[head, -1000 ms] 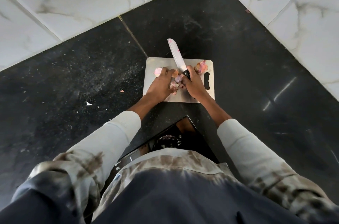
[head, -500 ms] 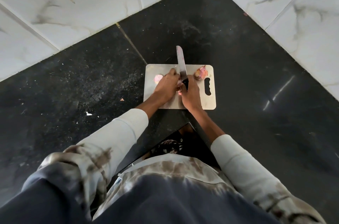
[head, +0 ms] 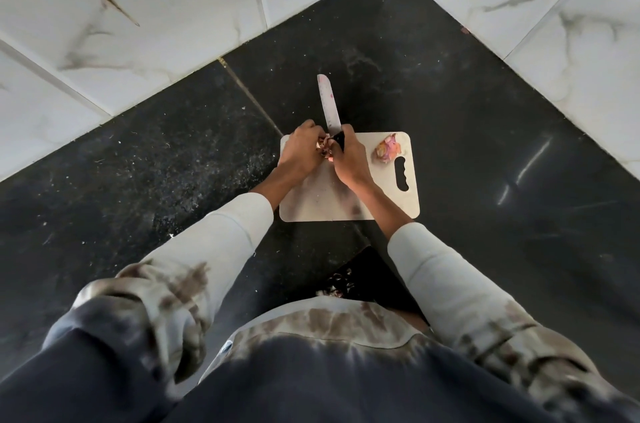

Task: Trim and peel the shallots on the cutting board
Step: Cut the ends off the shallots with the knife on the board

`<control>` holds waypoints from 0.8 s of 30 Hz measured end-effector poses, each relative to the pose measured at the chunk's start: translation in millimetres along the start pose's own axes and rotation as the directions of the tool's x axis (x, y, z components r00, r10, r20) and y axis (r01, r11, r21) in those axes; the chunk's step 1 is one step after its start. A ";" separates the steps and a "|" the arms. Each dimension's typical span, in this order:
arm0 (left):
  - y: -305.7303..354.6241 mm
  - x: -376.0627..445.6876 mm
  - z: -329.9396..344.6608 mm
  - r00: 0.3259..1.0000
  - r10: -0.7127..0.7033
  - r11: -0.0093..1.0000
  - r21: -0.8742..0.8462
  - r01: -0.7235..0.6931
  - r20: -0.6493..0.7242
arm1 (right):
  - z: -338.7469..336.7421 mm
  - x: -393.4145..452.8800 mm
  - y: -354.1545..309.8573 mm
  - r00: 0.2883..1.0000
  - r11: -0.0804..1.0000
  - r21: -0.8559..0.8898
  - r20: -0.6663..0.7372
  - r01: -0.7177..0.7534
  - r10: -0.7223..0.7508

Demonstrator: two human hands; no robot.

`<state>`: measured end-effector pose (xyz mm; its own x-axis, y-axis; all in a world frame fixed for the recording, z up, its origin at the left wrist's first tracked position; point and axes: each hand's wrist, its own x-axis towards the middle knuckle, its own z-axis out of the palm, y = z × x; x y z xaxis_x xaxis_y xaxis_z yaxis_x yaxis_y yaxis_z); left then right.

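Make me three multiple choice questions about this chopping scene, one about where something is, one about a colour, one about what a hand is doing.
1. Where does the heap of peels lie on the cutting board?
A. near corner by the left sleeve
B. far corner beside the handle slot
C. off the board

2. What colour is the counter?
A. black
B. white
C. wooden brown

3. What is the right hand doing?
A. resting flat
B. hanging idle
C. holding the knife

Answers: B, the peels sit just above the slot; A, the dark speckled stone; C, the fingers wrap the dark grip.

Both hands [head: 322, 154] cover most of the shallot [head: 325, 146] between them. The knife [head: 329, 104] handle is nearly hidden inside the right one
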<state>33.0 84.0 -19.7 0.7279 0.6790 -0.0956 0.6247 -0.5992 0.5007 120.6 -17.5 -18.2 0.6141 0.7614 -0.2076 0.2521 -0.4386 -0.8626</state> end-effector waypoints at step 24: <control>-8.6 -52.9 -18.4 0.992 -0.062 0.998 -0.015 0.061 -0.111 | -45.1 -18.2 16.0 0.997 0.993 -0.097 -0.042 0.066 -0.070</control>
<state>-16.1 61.0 -3.1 0.6521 0.7575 -0.0304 0.6634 -0.5507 0.5066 147.1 -60.0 -7.4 0.6256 0.7697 -0.1268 0.3636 -0.4315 -0.8256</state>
